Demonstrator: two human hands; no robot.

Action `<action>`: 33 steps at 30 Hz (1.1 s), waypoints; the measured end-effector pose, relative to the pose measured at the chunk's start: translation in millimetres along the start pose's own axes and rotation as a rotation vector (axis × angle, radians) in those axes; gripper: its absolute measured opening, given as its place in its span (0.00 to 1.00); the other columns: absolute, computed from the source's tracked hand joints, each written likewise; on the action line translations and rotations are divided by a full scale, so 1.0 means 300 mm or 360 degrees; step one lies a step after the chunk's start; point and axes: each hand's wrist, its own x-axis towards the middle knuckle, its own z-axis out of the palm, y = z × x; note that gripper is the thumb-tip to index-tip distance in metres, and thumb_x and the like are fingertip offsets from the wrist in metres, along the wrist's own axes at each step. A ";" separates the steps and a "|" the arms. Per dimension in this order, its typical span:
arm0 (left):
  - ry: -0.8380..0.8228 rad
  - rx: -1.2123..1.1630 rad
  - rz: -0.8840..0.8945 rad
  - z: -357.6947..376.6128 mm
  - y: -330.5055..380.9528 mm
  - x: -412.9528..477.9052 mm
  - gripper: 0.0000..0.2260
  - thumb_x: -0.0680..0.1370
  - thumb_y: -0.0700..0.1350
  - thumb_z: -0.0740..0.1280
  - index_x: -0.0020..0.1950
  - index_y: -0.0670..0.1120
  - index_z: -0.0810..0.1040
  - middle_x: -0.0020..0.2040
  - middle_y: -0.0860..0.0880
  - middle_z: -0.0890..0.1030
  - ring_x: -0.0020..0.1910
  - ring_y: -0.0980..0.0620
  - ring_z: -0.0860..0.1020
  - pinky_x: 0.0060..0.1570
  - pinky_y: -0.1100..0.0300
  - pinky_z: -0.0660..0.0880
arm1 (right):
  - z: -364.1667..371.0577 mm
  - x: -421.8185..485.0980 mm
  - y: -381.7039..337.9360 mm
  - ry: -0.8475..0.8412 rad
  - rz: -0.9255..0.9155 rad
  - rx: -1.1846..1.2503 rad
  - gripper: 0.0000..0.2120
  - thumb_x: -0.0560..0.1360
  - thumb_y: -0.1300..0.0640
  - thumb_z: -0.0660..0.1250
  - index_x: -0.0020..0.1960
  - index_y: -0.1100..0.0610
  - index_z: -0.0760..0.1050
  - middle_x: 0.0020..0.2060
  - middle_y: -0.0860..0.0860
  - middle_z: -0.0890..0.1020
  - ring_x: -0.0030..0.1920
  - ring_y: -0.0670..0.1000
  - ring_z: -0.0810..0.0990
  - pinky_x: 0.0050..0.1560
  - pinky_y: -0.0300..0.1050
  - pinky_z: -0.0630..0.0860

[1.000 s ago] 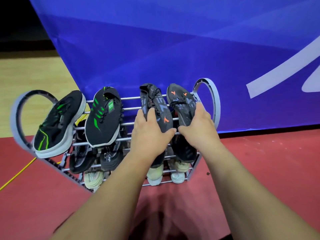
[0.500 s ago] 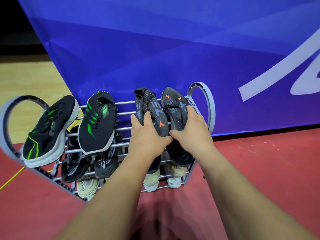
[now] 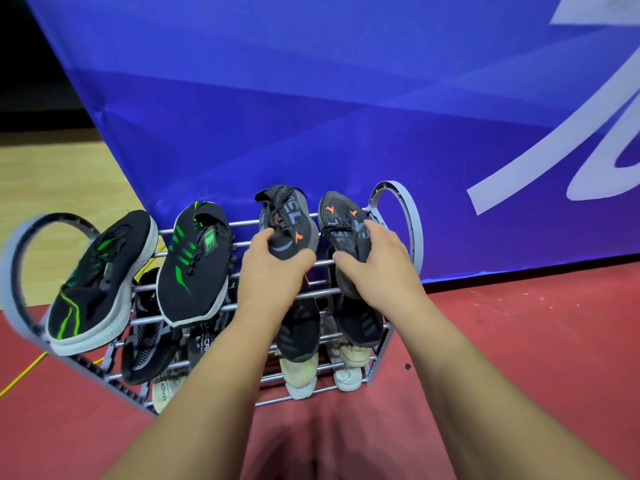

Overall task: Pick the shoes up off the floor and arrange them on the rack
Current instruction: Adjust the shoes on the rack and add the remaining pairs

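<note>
Knit-cloth shoes (image 3: 194, 268), metal-barred rack (image 3: 325, 292)

forearms (image 3: 194, 393): both bare to frame edge | left hand (image 3: 273, 278): bare | right hand (image 3: 379, 268): bare

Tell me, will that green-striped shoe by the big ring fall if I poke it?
Probably. The leftmost green-striped shoe lies tilted by the rack's ring, so a poke might slide it off. Its knit top looks floppy; its thick white sole probably stays stiff.

Left hand (image 3: 273, 271), right hand (image 3: 377, 268) grip 2 grey shoes (image 3: 292, 221) on rack (image 3: 393, 185).
</note>
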 end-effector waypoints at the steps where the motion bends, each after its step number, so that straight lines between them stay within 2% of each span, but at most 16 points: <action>1: 0.0024 -0.0192 -0.0064 -0.009 0.008 0.000 0.31 0.64 0.54 0.74 0.68 0.59 0.73 0.54 0.59 0.83 0.48 0.53 0.84 0.51 0.43 0.82 | -0.012 0.003 -0.019 0.0045 -0.0038 0.0076 0.33 0.75 0.41 0.69 0.77 0.48 0.66 0.71 0.49 0.72 0.72 0.52 0.70 0.70 0.55 0.70; 3: 0.0021 -0.0487 -0.0126 -0.027 0.022 0.000 0.29 0.66 0.51 0.75 0.67 0.55 0.74 0.53 0.54 0.84 0.46 0.49 0.84 0.46 0.44 0.84 | -0.030 0.014 -0.056 0.0133 -0.0082 0.0323 0.21 0.76 0.45 0.70 0.68 0.44 0.72 0.65 0.44 0.76 0.66 0.47 0.75 0.68 0.52 0.72; 4: 0.0014 -0.0561 -0.0116 -0.036 0.030 -0.003 0.28 0.67 0.50 0.75 0.67 0.54 0.75 0.55 0.52 0.84 0.48 0.47 0.85 0.42 0.51 0.84 | -0.038 0.019 -0.073 0.0166 -0.0065 0.0492 0.16 0.76 0.47 0.70 0.63 0.42 0.74 0.61 0.41 0.78 0.63 0.44 0.77 0.67 0.50 0.74; 6: 0.0011 -0.0679 -0.0068 -0.051 0.038 -0.005 0.26 0.70 0.48 0.76 0.68 0.52 0.75 0.61 0.50 0.82 0.53 0.48 0.84 0.33 0.65 0.79 | -0.044 0.028 -0.098 0.0178 0.0015 0.0859 0.18 0.75 0.48 0.72 0.64 0.43 0.75 0.60 0.41 0.80 0.60 0.41 0.80 0.66 0.46 0.75; 8: -0.0023 -0.0812 -0.0050 -0.063 0.046 -0.007 0.26 0.69 0.48 0.77 0.66 0.52 0.76 0.64 0.49 0.81 0.55 0.51 0.83 0.32 0.68 0.77 | -0.042 0.036 -0.112 0.0133 0.0150 0.1197 0.26 0.72 0.46 0.73 0.68 0.49 0.75 0.60 0.45 0.82 0.60 0.43 0.82 0.66 0.46 0.76; 10: -0.0082 -0.0934 -0.0041 -0.075 0.048 -0.003 0.26 0.68 0.49 0.76 0.65 0.51 0.77 0.61 0.50 0.82 0.48 0.54 0.83 0.38 0.62 0.79 | -0.042 0.040 -0.123 0.0053 0.0261 0.1494 0.28 0.71 0.47 0.72 0.69 0.54 0.74 0.59 0.48 0.83 0.60 0.47 0.83 0.68 0.48 0.76; 12: -0.0138 -0.1047 0.0007 -0.088 0.054 -0.003 0.24 0.69 0.48 0.75 0.64 0.47 0.78 0.54 0.52 0.84 0.43 0.55 0.81 0.45 0.54 0.79 | -0.050 0.041 -0.134 -0.0016 0.0353 0.1749 0.22 0.75 0.50 0.73 0.65 0.56 0.76 0.61 0.52 0.82 0.61 0.51 0.83 0.67 0.49 0.77; 14: -0.0198 -0.1142 0.0033 -0.102 0.056 0.002 0.24 0.69 0.47 0.75 0.64 0.45 0.78 0.52 0.49 0.83 0.45 0.52 0.81 0.56 0.49 0.79 | -0.065 0.041 -0.143 -0.0051 0.0478 0.1971 0.17 0.79 0.52 0.72 0.64 0.57 0.77 0.64 0.57 0.80 0.61 0.55 0.83 0.65 0.49 0.79; 17: -0.0291 -0.1246 0.0046 -0.129 0.054 0.002 0.26 0.66 0.51 0.76 0.61 0.43 0.78 0.57 0.42 0.82 0.53 0.47 0.82 0.64 0.42 0.77 | -0.078 0.057 -0.142 -0.0099 0.0622 0.2190 0.21 0.79 0.48 0.71 0.65 0.60 0.75 0.65 0.61 0.79 0.62 0.60 0.83 0.64 0.53 0.79; 19: -0.0338 -0.1332 0.0044 -0.142 0.048 0.002 0.25 0.67 0.52 0.75 0.60 0.42 0.78 0.56 0.42 0.83 0.55 0.44 0.82 0.66 0.38 0.75 | -0.080 0.062 -0.138 -0.0165 0.0661 0.2285 0.27 0.79 0.45 0.70 0.69 0.62 0.73 0.66 0.63 0.78 0.63 0.62 0.82 0.66 0.55 0.78; 23: -0.0400 -0.1524 -0.0040 -0.172 0.054 0.002 0.32 0.69 0.51 0.74 0.68 0.33 0.74 0.63 0.35 0.81 0.64 0.35 0.79 0.64 0.36 0.76 | -0.080 0.072 -0.128 -0.0261 0.0692 0.2406 0.37 0.78 0.40 0.69 0.77 0.62 0.66 0.69 0.65 0.75 0.65 0.65 0.80 0.68 0.58 0.76; 26: -0.0495 -0.1499 -0.0064 -0.195 0.051 0.003 0.24 0.69 0.51 0.73 0.59 0.38 0.82 0.58 0.37 0.84 0.64 0.33 0.79 0.62 0.37 0.77 | -0.083 0.086 -0.118 -0.0299 0.0704 0.2499 0.41 0.76 0.37 0.69 0.79 0.60 0.63 0.70 0.65 0.74 0.64 0.66 0.80 0.68 0.59 0.76; 28: -0.0560 -0.1478 -0.0087 -0.209 0.047 0.003 0.25 0.68 0.51 0.73 0.60 0.37 0.82 0.59 0.37 0.84 0.63 0.33 0.80 0.62 0.36 0.77 | -0.083 0.094 -0.109 -0.0305 0.0704 0.2530 0.43 0.75 0.36 0.69 0.80 0.59 0.62 0.71 0.65 0.74 0.65 0.66 0.80 0.68 0.60 0.76; 31: -0.0649 -0.1406 -0.0157 -0.228 0.034 0.008 0.36 0.68 0.50 0.73 0.71 0.31 0.71 0.65 0.33 0.79 0.65 0.32 0.78 0.64 0.33 0.74 | -0.080 0.098 -0.100 -0.0376 0.0665 0.2571 0.40 0.75 0.35 0.68 0.77 0.59 0.66 0.68 0.65 0.78 0.64 0.65 0.81 0.70 0.61 0.74; 33: -0.0716 -0.1316 -0.0159 -0.236 0.021 0.013 0.32 0.69 0.49 0.72 0.69 0.32 0.74 0.66 0.32 0.78 0.67 0.32 0.77 0.66 0.33 0.73 | -0.079 0.094 -0.095 -0.0440 0.0620 0.2629 0.37 0.76 0.34 0.67 0.73 0.61 0.71 0.63 0.63 0.82 0.62 0.65 0.82 0.71 0.62 0.72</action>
